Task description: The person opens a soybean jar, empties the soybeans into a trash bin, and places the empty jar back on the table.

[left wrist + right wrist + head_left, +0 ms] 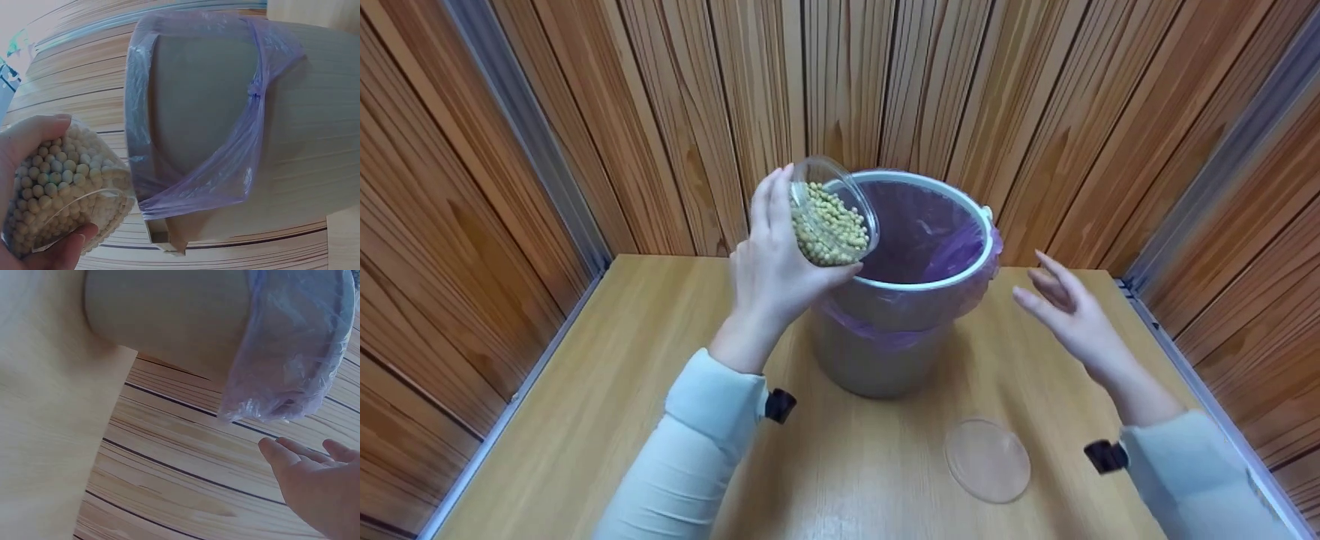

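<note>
The person's left hand [772, 255] is gripping a round, clear plastic container [851, 196], fingers curling round its far side and thumb pressing along its near edge. The container is leaning over, its mouth facing the bin to the right of that hand, and small, round, pale yellow-green beans [832, 232] are filling much of it. Whether it is touching the bin's rim, one cannot tell.

Between the two hands, a tall, grey-beige, round bin [877, 367] is standing upright. A thin, translucent purple plastic bag [952, 255] is lining it and folding down over its pale rim [915, 286]; the left wrist view is showing a knot [256, 90] in the bag's outer fold.

The right hand [1072, 319] is hovering in the air just beside the bin, its thumb and fingers spreading apart. Nearer the person, below and to the left of that hand, a flat, round, clear lid [988, 461] is lying on the light-brown wooden table [660, 337].

Pale blue-green sleeves [690, 457] are covering both forearms. Beyond both hands, a brown wood-plank wall [840, 75] is rising.
</note>
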`<state>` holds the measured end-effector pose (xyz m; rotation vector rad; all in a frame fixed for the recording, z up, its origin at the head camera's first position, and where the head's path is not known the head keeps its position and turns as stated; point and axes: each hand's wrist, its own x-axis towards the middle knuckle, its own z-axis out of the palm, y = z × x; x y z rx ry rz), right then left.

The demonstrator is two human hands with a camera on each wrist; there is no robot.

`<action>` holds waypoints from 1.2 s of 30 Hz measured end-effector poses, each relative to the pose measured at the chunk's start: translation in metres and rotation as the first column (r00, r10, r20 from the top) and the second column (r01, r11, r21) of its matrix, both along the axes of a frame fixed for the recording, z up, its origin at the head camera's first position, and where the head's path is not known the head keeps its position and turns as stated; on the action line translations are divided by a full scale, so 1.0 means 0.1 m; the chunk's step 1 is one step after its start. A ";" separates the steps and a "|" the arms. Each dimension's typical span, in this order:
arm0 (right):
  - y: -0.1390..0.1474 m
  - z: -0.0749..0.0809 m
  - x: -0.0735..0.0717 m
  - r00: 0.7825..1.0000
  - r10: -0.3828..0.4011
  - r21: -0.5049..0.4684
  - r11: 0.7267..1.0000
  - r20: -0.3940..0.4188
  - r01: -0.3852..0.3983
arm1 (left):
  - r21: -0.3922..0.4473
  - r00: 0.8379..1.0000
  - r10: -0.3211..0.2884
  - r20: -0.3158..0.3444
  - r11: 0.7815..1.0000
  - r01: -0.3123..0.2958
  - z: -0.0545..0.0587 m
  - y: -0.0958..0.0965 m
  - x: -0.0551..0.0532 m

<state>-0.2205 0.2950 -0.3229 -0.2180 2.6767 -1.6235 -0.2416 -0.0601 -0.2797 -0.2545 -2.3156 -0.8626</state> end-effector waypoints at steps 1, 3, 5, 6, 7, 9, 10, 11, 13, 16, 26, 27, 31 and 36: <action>-0.02 0.04 -0.04 1.000 0.006 0.009 1.000 0.010 -0.006 | -0.005 1.000 0.000 -0.005 1.000 0.000 0.00 0.01 0.00; -0.05 0.10 -0.11 0.999 0.008 0.020 1.000 0.031 -0.009 | -0.007 1.000 -0.003 -0.012 1.000 0.003 -0.01 0.03 0.01; -0.10 0.15 -0.17 0.999 0.009 0.021 1.000 0.049 -0.010 | 0.000 1.000 -0.008 -0.017 1.000 0.008 -0.02 0.04 0.01; -0.13 0.17 -0.19 0.998 0.009 0.022 1.000 0.058 -0.010 | 0.003 1.000 -0.009 -0.021 1.000 0.009 -0.03 0.05 0.01; -0.16 0.18 -0.22 0.998 0.007 0.019 1.000 0.064 -0.008 | 0.006 1.000 -0.010 -0.026 1.000 0.010 -0.03 0.06 0.01; -0.24 0.20 -0.27 0.997 0.005 0.013 1.000 0.077 -0.006 | 0.006 0.999 -0.012 -0.036 1.000 0.012 -0.04 0.07 0.01; -0.28 0.21 -0.30 0.997 0.004 0.013 1.000 0.082 -0.005 | 0.005 0.999 -0.012 -0.039 1.000 0.012 -0.05 0.08 0.01; -0.32 0.21 -0.32 0.996 0.002 0.016 1.000 0.084 -0.004 | 0.002 0.999 -0.011 -0.044 1.000 0.011 -0.05 0.08 0.01; -0.39 0.20 -0.37 0.996 -0.002 0.020 1.000 0.087 0.000 | 0.002 0.999 -0.011 -0.049 1.000 0.012 -0.06 0.10 0.02; -0.49 0.16 -0.43 0.996 -0.014 0.025 1.000 0.085 0.012 | 0.007 0.999 -0.014 -0.048 1.000 0.014 -0.08 0.12 0.02; -0.58 0.13 -0.50 0.991 0.042 0.013 0.999 0.126 -0.044 | -0.034 0.997 0.004 -0.079 0.999 -0.007 -0.10 0.21 -0.07; -0.59 0.13 -0.51 0.991 0.044 0.008 0.999 0.126 -0.045 | -0.044 0.996 0.012 -0.094 0.999 -0.016 -0.11 0.22 -0.08; -0.63 0.13 -0.52 0.991 0.036 -0.013 0.999 0.129 -0.035 | -0.078 0.990 0.036 -0.137 0.996 -0.047 -0.17 0.26 -0.13; -0.66 0.09 -0.53 0.991 0.037 -0.037 0.999 0.129 -0.033 | -0.124 0.989 0.040 -0.139 0.991 -0.058 -0.23 0.33 -0.19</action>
